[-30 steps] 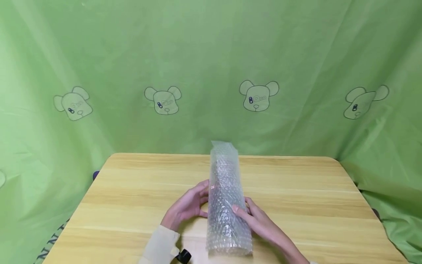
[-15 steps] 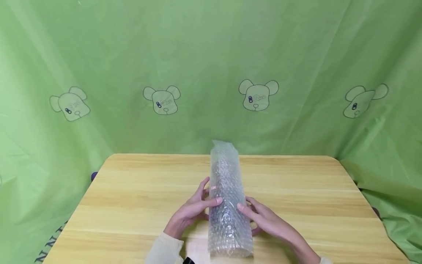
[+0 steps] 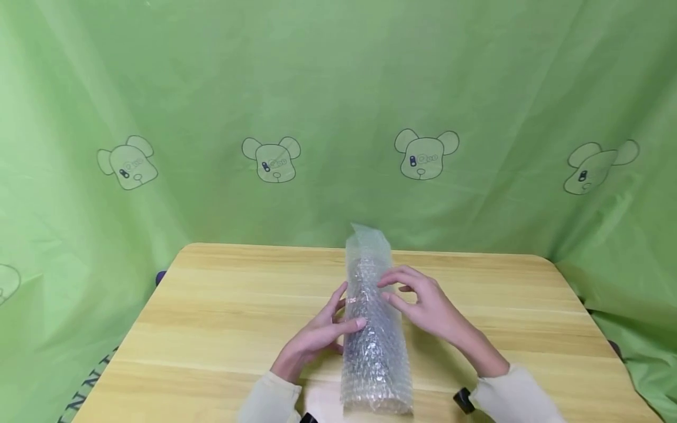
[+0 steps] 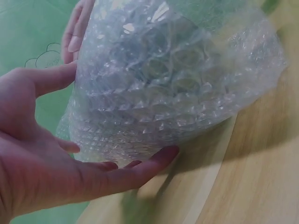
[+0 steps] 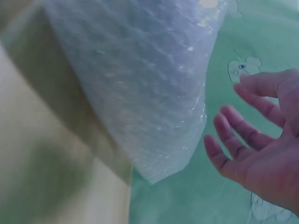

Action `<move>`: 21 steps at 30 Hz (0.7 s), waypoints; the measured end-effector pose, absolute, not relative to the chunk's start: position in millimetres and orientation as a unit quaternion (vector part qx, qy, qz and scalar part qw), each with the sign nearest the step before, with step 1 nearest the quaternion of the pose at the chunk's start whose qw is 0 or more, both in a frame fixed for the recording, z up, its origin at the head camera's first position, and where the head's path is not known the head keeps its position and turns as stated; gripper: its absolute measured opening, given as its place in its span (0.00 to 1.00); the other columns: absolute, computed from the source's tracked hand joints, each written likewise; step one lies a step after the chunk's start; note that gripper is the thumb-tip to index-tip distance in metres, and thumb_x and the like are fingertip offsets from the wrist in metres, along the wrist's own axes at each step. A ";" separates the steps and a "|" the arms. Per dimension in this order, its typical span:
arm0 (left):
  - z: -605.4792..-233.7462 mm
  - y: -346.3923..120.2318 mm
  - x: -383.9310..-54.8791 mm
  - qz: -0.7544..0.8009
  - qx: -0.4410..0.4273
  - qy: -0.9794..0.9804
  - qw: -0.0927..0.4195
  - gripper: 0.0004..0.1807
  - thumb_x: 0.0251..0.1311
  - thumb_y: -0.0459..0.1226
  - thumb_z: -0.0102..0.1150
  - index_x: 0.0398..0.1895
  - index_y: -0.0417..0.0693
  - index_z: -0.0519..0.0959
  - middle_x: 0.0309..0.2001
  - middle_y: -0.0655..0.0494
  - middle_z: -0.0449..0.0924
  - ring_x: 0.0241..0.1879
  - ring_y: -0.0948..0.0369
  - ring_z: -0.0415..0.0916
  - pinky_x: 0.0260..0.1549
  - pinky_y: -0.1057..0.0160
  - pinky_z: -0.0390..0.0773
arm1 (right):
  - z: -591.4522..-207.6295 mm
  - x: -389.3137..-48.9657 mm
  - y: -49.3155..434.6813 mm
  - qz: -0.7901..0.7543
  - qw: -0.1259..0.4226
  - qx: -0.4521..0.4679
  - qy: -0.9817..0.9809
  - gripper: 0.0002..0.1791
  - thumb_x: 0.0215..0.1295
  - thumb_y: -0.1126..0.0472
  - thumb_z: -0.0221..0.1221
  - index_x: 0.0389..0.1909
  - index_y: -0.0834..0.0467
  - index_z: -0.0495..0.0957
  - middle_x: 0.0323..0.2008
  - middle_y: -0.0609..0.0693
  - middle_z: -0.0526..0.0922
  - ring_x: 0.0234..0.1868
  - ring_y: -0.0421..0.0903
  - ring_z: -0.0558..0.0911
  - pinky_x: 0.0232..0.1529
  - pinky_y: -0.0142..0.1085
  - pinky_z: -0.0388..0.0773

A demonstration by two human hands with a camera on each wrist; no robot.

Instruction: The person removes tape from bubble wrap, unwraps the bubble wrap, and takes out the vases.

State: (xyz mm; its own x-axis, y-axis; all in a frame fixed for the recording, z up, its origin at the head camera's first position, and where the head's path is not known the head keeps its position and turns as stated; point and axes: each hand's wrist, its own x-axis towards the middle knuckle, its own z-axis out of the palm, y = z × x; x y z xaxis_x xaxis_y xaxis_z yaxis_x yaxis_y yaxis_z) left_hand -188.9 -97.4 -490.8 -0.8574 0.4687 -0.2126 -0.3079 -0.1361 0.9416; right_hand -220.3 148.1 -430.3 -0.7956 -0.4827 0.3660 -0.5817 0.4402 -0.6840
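A long bundle rolled in clear bubble wrap (image 3: 376, 352) lies lengthwise on the wooden table, its far end reaching the back edge. What the wrap encloses is too blurred to tell; a small reddish mark shows on its left side. My left hand (image 3: 317, 338) holds it from the left, thumb on top and fingers along the side and lower edge. In the left wrist view that hand (image 4: 51, 144) cups the bubbly surface. My right hand (image 3: 428, 302) hovers over the bundle's right side, fingers loosely bent. In the right wrist view this hand (image 5: 261, 144) is apart from the wrap.
The wooden tabletop (image 3: 227, 305) has rounded back corners. Behind and beside it hangs a green cloth (image 3: 328, 88) printed with bear heads. Each wrist carries a small black device, one of them the right wrist device (image 3: 463, 400) beside a pale sleeve (image 3: 515, 396).
My left thumb came onto the bundle's top. The right hand let go of the bundle's right side and lifted, moving farther along it toward the back. The bundle stays almost in place.
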 end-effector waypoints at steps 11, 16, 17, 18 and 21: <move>-495.7 -104.5 -191.1 0.764 0.102 0.570 0.286 0.54 0.69 0.35 0.62 0.84 0.68 0.35 0.82 0.41 0.35 0.73 0.39 0.58 0.55 0.39 0.80 | -411.8 -249.0 113.2 0.305 -0.001 0.418 -0.855 0.08 0.65 0.65 0.68 0.43 0.56 0.88 0.46 0.45 0.82 0.50 0.46 0.81 0.56 0.47 0.82; -496.1 -105.3 -192.4 0.762 0.104 0.571 0.287 0.53 0.68 0.34 0.63 0.84 0.68 0.38 0.82 0.40 0.34 0.75 0.40 0.54 0.52 0.40 0.82 | -410.4 -254.8 100.8 0.242 -0.022 0.451 -0.859 0.07 0.62 0.64 0.69 0.41 0.57 0.89 0.43 0.45 0.82 0.48 0.47 0.80 0.56 0.46 0.80; -496.2 -105.5 -192.7 0.763 0.103 0.570 0.286 0.54 0.68 0.33 0.63 0.84 0.67 0.38 0.82 0.40 0.34 0.74 0.40 0.57 0.51 0.41 0.83 | -409.7 -255.4 98.7 0.232 -0.028 0.454 -0.860 0.07 0.62 0.64 0.70 0.41 0.56 0.89 0.42 0.45 0.81 0.47 0.47 0.80 0.55 0.46 0.79; -496.5 -105.7 -192.9 0.765 0.102 0.569 0.286 0.54 0.68 0.33 0.63 0.84 0.67 0.39 0.82 0.40 0.34 0.73 0.40 0.59 0.51 0.42 0.83 | -409.3 -255.9 96.8 0.224 -0.033 0.456 -0.861 0.07 0.62 0.64 0.70 0.41 0.56 0.89 0.41 0.45 0.81 0.46 0.46 0.80 0.54 0.46 0.79; -497.1 -106.5 -193.8 0.768 0.096 0.567 0.283 0.53 0.67 0.31 0.64 0.84 0.67 0.41 0.82 0.40 0.36 0.68 0.43 0.67 0.48 0.44 0.85 | -408.3 -257.2 92.0 0.209 -0.049 0.456 -0.864 0.07 0.62 0.62 0.70 0.41 0.56 0.89 0.39 0.45 0.80 0.43 0.45 0.78 0.50 0.43 0.79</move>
